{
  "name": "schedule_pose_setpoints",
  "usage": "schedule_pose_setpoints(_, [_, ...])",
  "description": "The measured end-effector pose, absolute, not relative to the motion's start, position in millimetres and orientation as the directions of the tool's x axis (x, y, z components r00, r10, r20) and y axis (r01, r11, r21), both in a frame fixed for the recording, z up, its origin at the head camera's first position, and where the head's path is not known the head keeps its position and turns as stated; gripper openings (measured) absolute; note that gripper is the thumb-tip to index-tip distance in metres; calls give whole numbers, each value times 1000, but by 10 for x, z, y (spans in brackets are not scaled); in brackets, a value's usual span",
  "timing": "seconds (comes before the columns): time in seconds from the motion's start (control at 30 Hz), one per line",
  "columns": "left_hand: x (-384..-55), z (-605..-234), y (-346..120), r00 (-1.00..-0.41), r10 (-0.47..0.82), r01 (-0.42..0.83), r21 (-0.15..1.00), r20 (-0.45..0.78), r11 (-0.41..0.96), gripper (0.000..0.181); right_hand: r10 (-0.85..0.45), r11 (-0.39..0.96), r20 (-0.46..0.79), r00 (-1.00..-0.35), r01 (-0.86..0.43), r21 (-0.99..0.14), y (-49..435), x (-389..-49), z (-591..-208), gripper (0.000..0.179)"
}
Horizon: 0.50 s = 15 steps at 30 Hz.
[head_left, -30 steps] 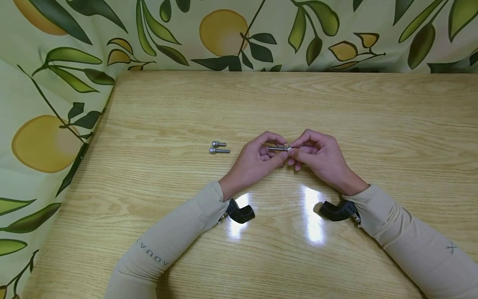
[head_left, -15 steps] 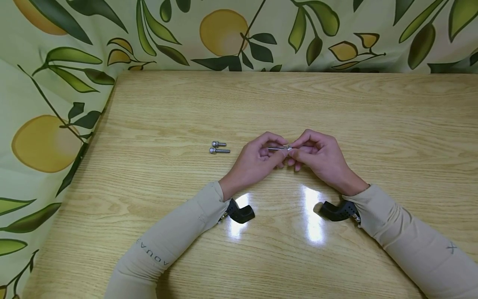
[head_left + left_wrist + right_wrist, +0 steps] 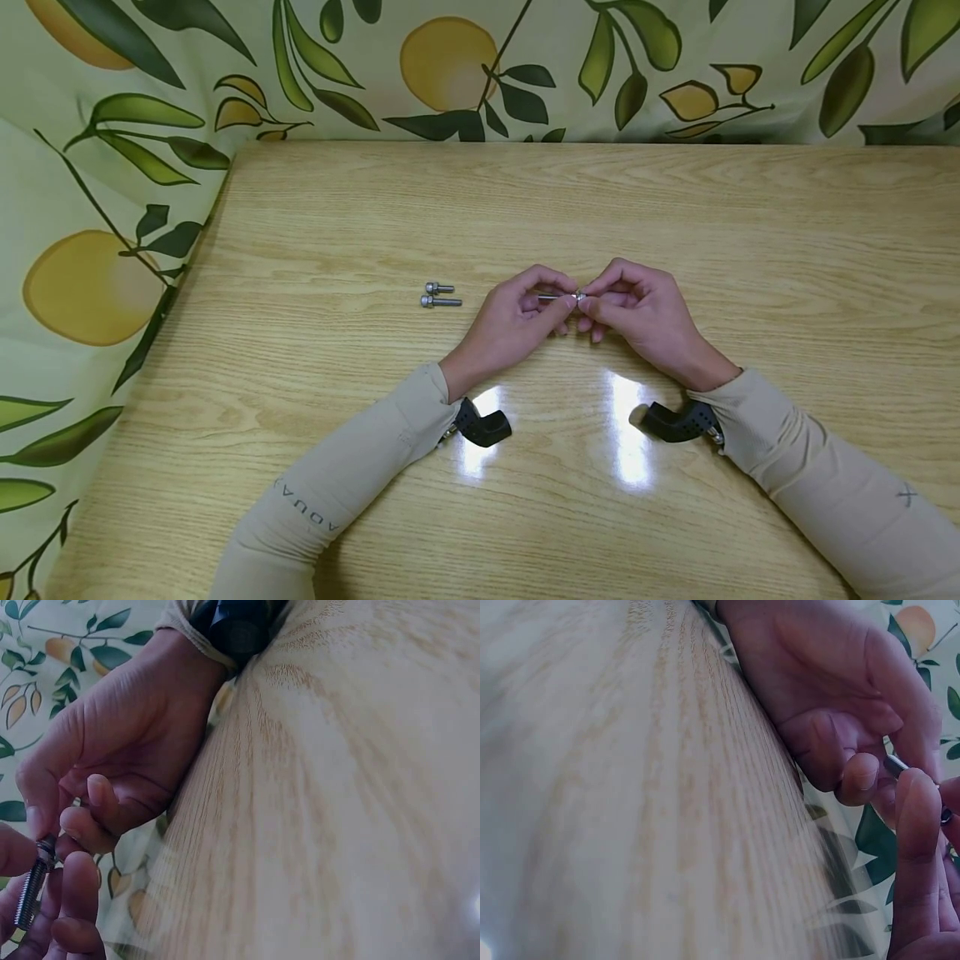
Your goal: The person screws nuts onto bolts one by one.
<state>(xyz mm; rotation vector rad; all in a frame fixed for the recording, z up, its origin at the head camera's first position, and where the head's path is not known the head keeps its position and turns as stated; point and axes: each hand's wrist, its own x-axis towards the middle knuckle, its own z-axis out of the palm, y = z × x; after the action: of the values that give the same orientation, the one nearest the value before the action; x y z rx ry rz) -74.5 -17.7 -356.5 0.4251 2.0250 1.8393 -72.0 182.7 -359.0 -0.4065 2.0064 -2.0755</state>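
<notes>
My left hand and right hand meet over the middle of the table around one silver bolt. Its threaded shank points left, into the hollow of my left palm. Left thumb and forefinger pinch it close to the head, where a ring-like part, perhaps a nut, sits. My right thumb and forefinger pinch the head end, which they mostly cover. The threads of the bolt show clearly in the left wrist view. On the table left of my hands lie a shorter bolt and a longer bolt, each with a nut by its head.
The wood-grain table reaches back to a curtain printed with fruit and leaves, which also hangs along the left side. Black wrist mounts stick out below both sleeves. Bright reflections show on the table near my wrists.
My left thumb and lower fingers have shifted slightly at the bolt. The right hand keeps its pinch, and the two bolts on the table lie where they were.
</notes>
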Motion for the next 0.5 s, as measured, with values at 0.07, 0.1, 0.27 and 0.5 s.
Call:
schedule_pose_setpoints(0.07, [-749,-3567,-175,-885,460,-34,995,-73,91,19,-352,-39,40,-935,-28,-999,1827,-721,-3587,4])
schedule_pose_setpoints(0.1, [-750,-3568,-174,-884,462,-40,996,-75,84,20,-352,-37,39,-935,-28,-999,1827,-721,-3586,4])
schedule_pose_setpoints(0.27, [-748,-3567,-173,-889,450,-36,993,-82,110,18,-348,-35,34,-937,-23,-999,1825,-721,-3584,4])
schedule_pose_setpoints(0.5, [-744,-3563,-183,-885,461,-30,995,-69,90,21,-352,-37,41,-935,-30,-999,1828,-715,-3588,8])
